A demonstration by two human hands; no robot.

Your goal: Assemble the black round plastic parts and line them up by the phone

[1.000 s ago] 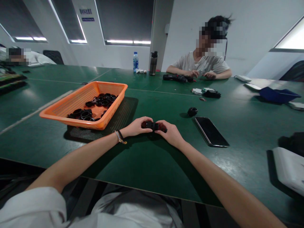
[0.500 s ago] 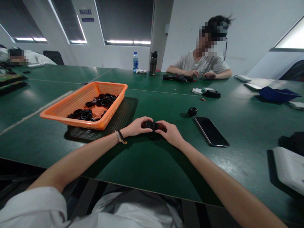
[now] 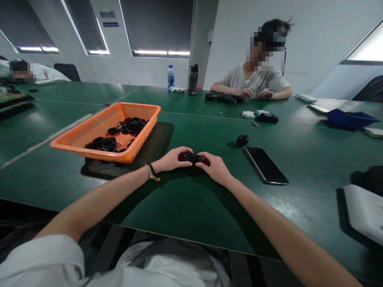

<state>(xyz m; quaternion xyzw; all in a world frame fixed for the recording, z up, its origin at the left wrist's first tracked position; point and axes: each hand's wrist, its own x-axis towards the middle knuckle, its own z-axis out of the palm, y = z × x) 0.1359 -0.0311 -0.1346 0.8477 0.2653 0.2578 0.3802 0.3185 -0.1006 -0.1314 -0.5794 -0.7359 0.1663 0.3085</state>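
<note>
Between my two hands is a small black plastic part [image 3: 193, 158], just above or on the green table [image 3: 185, 207]; its exact shape is partly hidden by fingers. My left hand [image 3: 172, 160] grips its left end between thumb and fingers. On the right end, my right hand [image 3: 214, 166] closes in the same pinch. To the left stands an orange plastic basket [image 3: 72, 148] holding several black ring-shaped parts [image 3: 131, 126]. One round black part [image 3: 242, 140] sits alone on the table, beyond my right hand.
A smartphone [image 3: 266, 165] lies right of my right hand, and a white device [image 3: 363, 211] is at the right edge. Farther back are a water bottle [image 3: 170, 78], a dark flask [image 3: 193, 79] and a blue tray [image 3: 351, 118]. Another person [image 3: 254, 75] sits across the table.
</note>
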